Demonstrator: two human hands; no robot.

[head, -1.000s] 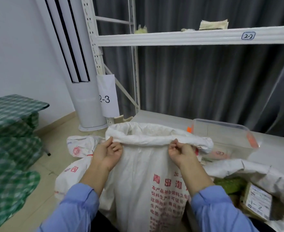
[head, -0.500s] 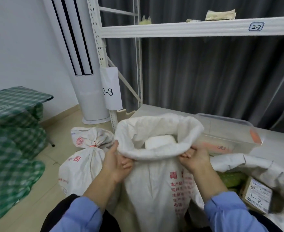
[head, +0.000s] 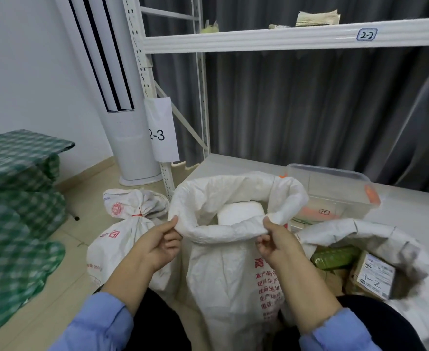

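Head view: my left hand [head: 157, 245] and right hand [head: 278, 243] each pinched the rolled-down rim of the white sack [head: 223, 287], upright on the floor before the rack [head: 271, 38]. Its mouth stood open, so opening looked done; the white block [head: 241, 211] inside was untouched.

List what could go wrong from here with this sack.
1. The left hand and right hand only pinch the rolled rim of the white sack; a slip may let the mouth flop shut over the white block inside.
2. It stands tall between the tied sack and the open sack; a hard tug might tip it onto either.
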